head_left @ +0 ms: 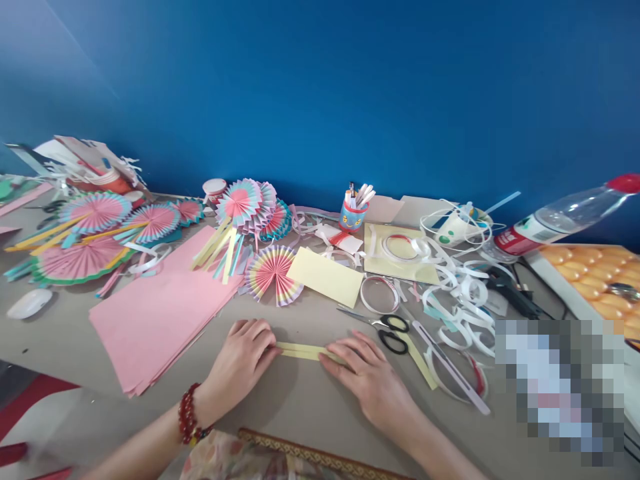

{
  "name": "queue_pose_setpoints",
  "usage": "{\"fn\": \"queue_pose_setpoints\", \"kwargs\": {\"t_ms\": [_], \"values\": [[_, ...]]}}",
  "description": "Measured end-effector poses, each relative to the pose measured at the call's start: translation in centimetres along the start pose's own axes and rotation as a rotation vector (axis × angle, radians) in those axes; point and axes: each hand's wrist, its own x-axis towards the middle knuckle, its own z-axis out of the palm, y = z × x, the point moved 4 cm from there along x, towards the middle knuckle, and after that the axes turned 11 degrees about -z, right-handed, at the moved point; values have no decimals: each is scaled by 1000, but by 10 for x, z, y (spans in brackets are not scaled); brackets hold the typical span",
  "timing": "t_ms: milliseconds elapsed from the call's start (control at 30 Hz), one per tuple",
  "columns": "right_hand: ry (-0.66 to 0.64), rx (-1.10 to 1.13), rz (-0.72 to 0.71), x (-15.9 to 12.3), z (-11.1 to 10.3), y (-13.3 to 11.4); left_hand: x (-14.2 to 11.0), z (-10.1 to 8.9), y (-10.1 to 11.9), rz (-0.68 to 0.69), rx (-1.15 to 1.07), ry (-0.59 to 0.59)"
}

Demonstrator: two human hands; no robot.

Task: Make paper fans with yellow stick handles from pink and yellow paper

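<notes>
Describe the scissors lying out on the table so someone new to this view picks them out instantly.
Below the blue wall, find the grey table and the person's right hand. Just beyond its fingers lie the scissors, blades pointing left, below a pale ring. Two black finger loops set them apart from that ring and the yellow strip to their right.

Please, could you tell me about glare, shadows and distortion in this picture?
Head view: pale glare on the blue wall, upper left; head view: soft, faint shadows on the table near the left hand and right hand; head view: bottle looks stretched and tilted, likely from the wide lens; head view: coarse blocks hide the lower right.
</notes>
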Motion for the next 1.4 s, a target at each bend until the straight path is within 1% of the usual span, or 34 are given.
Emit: {"fn": "queue_pose_setpoints", "kwargs": {"t_ms": [100,200,500,800,1000,1100,1200,1300,1400], "values": [[17,7,-6,0,0,1,-5,-3,-6,-43,-13,30],[23,1,-7,0,1,1,-8,-1,-8,-70,-8,47],[36,-20,-5,1,0,1,-10,1,-11,-85,19,103],[51,-37,-17,0,2,1,-10,2,-12,-91,6,99],[48,-52,-26,1,2,0,-13,1,-15,-108,-63,109],[61,-43,-25,0,3,0,-14,1,-15,-98,-62,89],[53,-39,-19,-1,4,1,-14,2,-14,-47,5,66],[28,-58,-26,-1,3,2,-13,1,-9,102,143,29],[11,-68,-27,-1,2,2,-11,1,-5,246,270,-36]]}}
